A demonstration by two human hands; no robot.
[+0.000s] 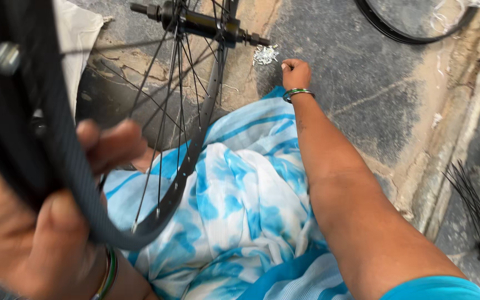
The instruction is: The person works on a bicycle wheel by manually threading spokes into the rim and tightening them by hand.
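Left hand: gripping black wheel rim, at 8 o'clock.
Right hand: fingers curled beside small silver nipples, at 12 o'clock.

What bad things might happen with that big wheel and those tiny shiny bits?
The left hand alone grips the rim, so the wheel might tip or slip. The right hand pinches at the small silver pieces on the rough floor; some could scatter. Thin spokes might bend.

No packages, labels, signs or screens show anywhere in this view of the floor.
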